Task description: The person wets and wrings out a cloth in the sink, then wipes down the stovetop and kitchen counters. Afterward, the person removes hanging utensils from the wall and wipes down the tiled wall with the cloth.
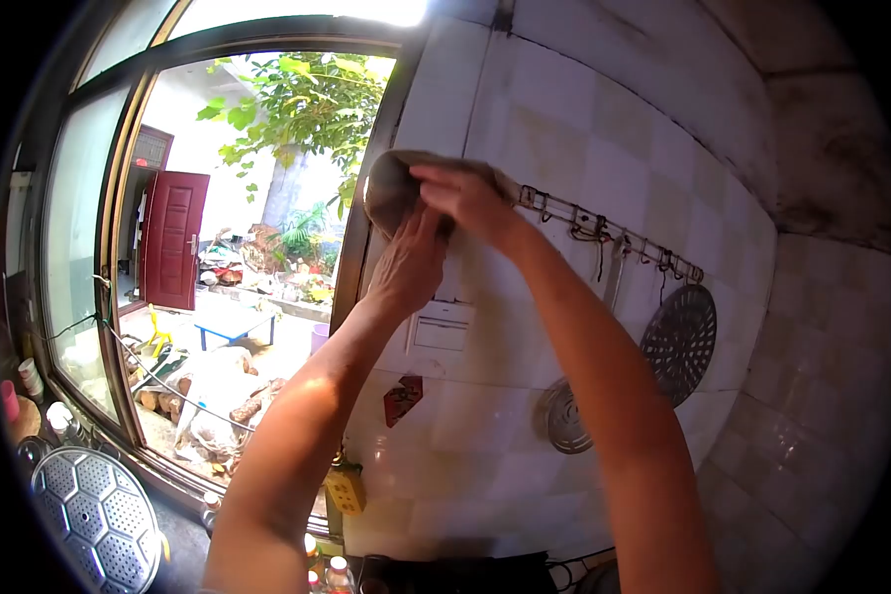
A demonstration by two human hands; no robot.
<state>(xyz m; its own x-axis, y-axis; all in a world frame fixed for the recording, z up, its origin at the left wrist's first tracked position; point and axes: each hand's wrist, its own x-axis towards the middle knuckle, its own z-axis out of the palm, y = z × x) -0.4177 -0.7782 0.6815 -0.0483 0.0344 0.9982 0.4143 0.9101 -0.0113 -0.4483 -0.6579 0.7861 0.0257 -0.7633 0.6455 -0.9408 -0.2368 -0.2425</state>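
Observation:
Both arms reach up to the tiled wall beside the window. Between my hands, at the left end of a hook rail (604, 226), is a round, dark brown-grey, bowl-like thing (390, 188) with a paler rim; its exact kind is unclear. My right hand (465, 203) grips it from the right, fingers across its front. From below, my left hand (413, 259) holds its lower edge, fingers pointing up. Part of the thing is hidden behind my fingers, and I cannot tell whether it hangs on a hook.
On the wall hang a perforated metal disc (680, 342) and a round metal strainer (564, 421). Under my hands is a white wall switch plate (440, 329). A steamer plate (99, 520), a yellow container (346, 485) and bottles (339, 574) stand low at the left.

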